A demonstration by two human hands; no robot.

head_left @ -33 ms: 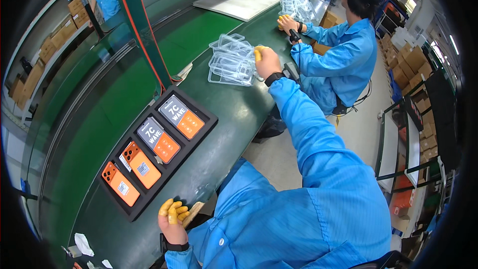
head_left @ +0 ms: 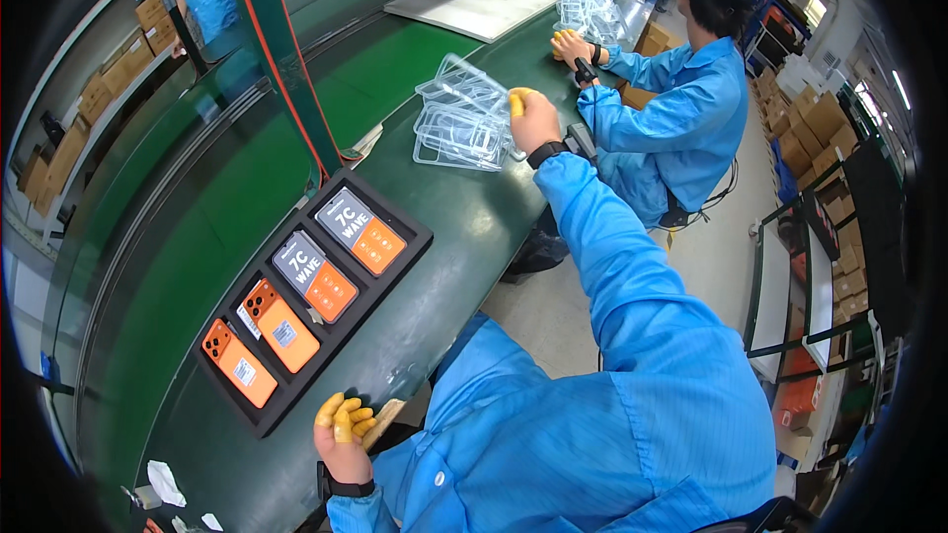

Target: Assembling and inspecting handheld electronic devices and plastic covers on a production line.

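Observation:
My right hand (head_left: 534,118), with yellow finger covers, reaches to a pile of clear plastic cases (head_left: 459,133) on the green table. Its fingers are closed at the edge of the upper clear plastic case (head_left: 466,82), which stands tilted above the others; the fingertips are partly hidden. By the near table edge hovers my left hand (head_left: 343,439), palm up, its yellow-covered fingers loosely bent and apart, holding nothing. A black tray (head_left: 265,426) lies beyond it. In the tray rest two orange phones (head_left: 240,365) with white labels and two grey-and-orange phone-shaped pieces (head_left: 314,276).
To the right a co-worker (head_left: 681,128) in blue sits at another pile of clear cases (head_left: 592,15). A pale board (head_left: 474,2) lies across the far side. An upright green post (head_left: 286,69) stands behind the tray. Scraps of white paper (head_left: 166,484) lie at the lower left.
The upper clear plastic case has risen and tilted upward at its far end, beside my right hand. My left hand and the tray stay put.

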